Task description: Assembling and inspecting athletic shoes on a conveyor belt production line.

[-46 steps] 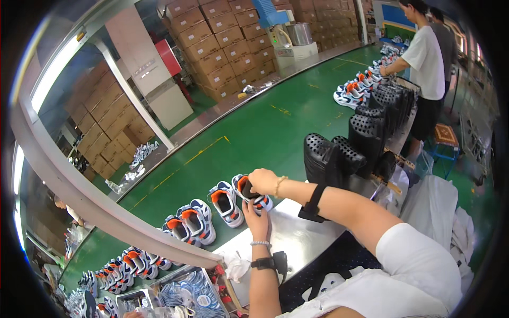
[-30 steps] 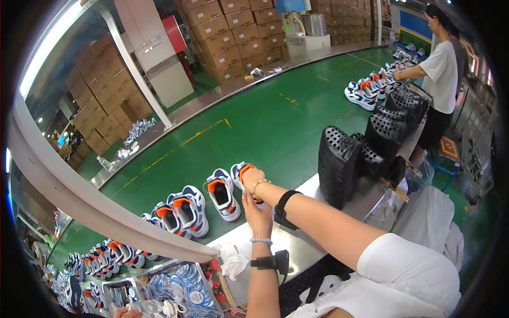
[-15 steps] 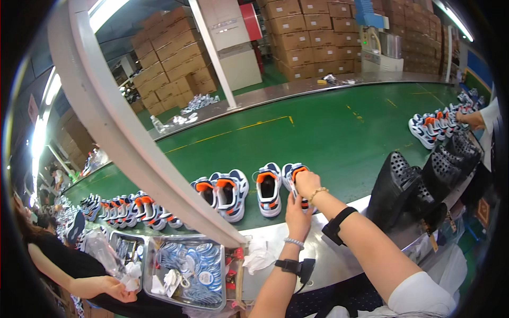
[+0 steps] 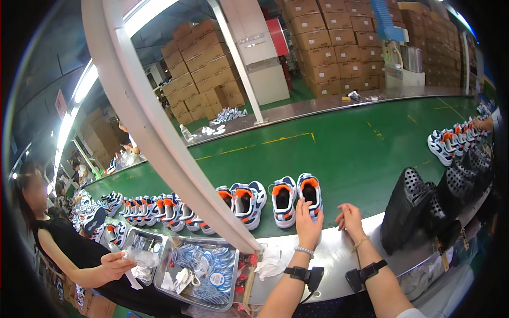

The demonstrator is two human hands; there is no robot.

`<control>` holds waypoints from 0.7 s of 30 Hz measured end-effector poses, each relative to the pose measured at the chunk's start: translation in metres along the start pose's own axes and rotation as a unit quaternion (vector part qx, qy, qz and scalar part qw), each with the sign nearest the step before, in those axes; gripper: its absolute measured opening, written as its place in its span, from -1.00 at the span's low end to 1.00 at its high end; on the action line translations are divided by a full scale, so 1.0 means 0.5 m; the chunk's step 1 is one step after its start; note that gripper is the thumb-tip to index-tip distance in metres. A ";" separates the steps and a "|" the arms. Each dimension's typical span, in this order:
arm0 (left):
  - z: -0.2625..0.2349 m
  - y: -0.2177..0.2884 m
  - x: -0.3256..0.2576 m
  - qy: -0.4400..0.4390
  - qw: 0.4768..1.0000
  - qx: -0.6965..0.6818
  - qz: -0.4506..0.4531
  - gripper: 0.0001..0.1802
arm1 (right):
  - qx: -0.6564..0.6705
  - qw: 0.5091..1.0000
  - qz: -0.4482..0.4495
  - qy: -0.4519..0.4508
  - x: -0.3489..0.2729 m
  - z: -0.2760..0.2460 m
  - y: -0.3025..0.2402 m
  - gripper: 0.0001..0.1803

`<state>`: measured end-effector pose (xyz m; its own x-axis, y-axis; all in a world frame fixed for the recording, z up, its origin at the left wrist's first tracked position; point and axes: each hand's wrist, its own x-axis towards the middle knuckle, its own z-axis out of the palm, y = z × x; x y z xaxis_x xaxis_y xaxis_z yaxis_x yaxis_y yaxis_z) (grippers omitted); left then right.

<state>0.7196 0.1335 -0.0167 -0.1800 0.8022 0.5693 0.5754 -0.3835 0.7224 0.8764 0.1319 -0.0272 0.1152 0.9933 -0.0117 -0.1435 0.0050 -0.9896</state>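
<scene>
A white and navy sneaker with an orange lining [image 4: 309, 185] stands upright on the green belt. My left hand [image 4: 309, 227] rests against its near end, fingers stretched out and not wrapped round it. Just to its left is a matching sneaker [image 4: 283, 204], which I am not touching. My right hand [image 4: 350, 220] hovers over the metal edge to the right, fingers loosely bent and apart, with nothing in them. Both my wrists carry black straps.
More sneakers [image 4: 249, 204] line the belt [image 4: 254, 156] leftward, past a white post [image 4: 159, 138]. A tray of blue-white tags [image 4: 204, 270] sits near left, beside a co-worker [image 4: 74, 259] holding white material. Black perforated forms [image 4: 405, 206] stand at right; another person's hand [image 4: 483, 124] touches sneakers.
My right hand has left the right-hand sneaker and drawn back to the right. That sneaker now stands straight beside its mate. The view has shifted, and the co-worker's hand is raised.
</scene>
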 end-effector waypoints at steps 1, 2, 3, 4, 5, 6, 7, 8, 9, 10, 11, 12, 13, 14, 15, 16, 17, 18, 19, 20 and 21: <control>0.002 0.003 -0.002 -0.002 1.000 0.000 0.003 -0.55 | 0.002 1.000 -0.001 0.002 0.000 -0.005 -0.001 -0.69; 0.005 0.006 -0.008 0.004 1.000 0.007 0.023 -0.57 | -0.006 1.000 0.015 -0.016 0.000 -0.007 -0.002 -0.68; 0.008 0.008 -0.011 0.009 0.999 0.013 0.043 -0.58 | -0.015 0.999 0.031 -0.034 0.000 -0.008 -0.003 -0.67; 0.009 0.012 -0.012 0.005 0.999 0.017 0.041 -0.59 | -0.008 0.999 0.034 -0.029 0.006 -0.006 -0.001 -0.67; 0.010 0.008 -0.011 0.009 0.999 0.018 0.045 -0.59 | -0.006 0.999 0.034 -0.026 0.008 -0.003 -0.001 -0.67; 0.007 0.006 -0.014 0.009 0.999 0.011 0.034 -0.59 | -0.021 0.999 0.031 -0.026 -0.001 0.004 -0.009 -0.67; 0.004 0.001 -0.012 0.012 1.000 0.008 0.021 -0.59 | -0.034 0.999 0.029 -0.030 0.000 0.013 -0.014 -0.67; 0.002 -0.002 -0.013 0.009 1.000 0.007 0.011 -0.59 | -0.048 0.998 0.027 -0.035 0.001 0.016 -0.016 -0.67; 0.005 -0.002 -0.012 0.011 1.000 0.008 0.009 -0.59 | -0.049 0.998 0.027 -0.037 0.001 0.016 -0.018 -0.67; 0.007 0.004 -0.011 0.019 0.999 0.018 0.024 -0.58 | -0.059 0.997 0.021 -0.035 -0.002 0.012 -0.022 -0.66; 0.007 0.010 -0.010 0.026 0.999 0.029 0.038 -0.58 | -0.069 0.997 0.014 -0.034 -0.005 0.010 -0.026 -0.66; 0.005 0.016 -0.011 0.030 0.999 0.030 0.034 -0.58 | -0.071 0.997 0.016 -0.038 -0.007 0.010 -0.027 -0.66; 0.004 0.026 -0.011 0.037 0.997 0.029 0.064 -0.60 | -0.063 0.997 0.016 -0.033 -0.007 0.008 -0.027 -0.66; 0.003 0.037 -0.011 0.044 0.994 0.027 0.095 -0.62 | -0.055 0.998 0.017 -0.027 -0.007 0.006 -0.027 -0.66; 0.001 0.046 -0.013 0.049 0.991 0.027 0.124 -0.64 | -0.057 0.998 0.019 -0.031 -0.007 0.007 -0.027 -0.66; -0.002 0.057 -0.014 0.068 0.984 0.042 0.160 -0.71 | -0.036 0.998 0.023 -0.036 -0.008 0.010 -0.028 -0.62; -0.001 0.065 -0.019 0.067 0.985 0.034 0.158 -0.71 | -0.020 0.999 0.024 -0.033 -0.016 0.009 -0.034 -0.59; 0.001 0.074 -0.025 0.039 0.986 -0.009 0.162 -0.74 | -0.026 0.999 0.024 -0.025 -0.018 0.008 -0.036 -0.59; 0.004 0.085 -0.031 0.010 0.984 -0.053 0.167 -0.77 | 0.029 0.999 0.016 -0.042 -0.019 0.007 -0.036 -0.53; 0.010 0.099 -0.035 -0.011 0.980 -0.082 0.179 -0.82 | 0.084 0.995 0.007 -0.057 -0.023 0.003 -0.039 -0.47; 0.013 0.097 -0.044 -0.016 0.980 -0.086 0.177 -0.82 | 0.082 0.995 0.009 -0.051 -0.025 0.005 -0.043 -0.47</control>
<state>0.7567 0.1005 0.0033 0.0335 0.6184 0.7851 0.4545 -0.7090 0.5392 0.8753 0.1194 -0.0056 0.0115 0.9999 -0.0067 -0.3049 -0.0029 -0.9524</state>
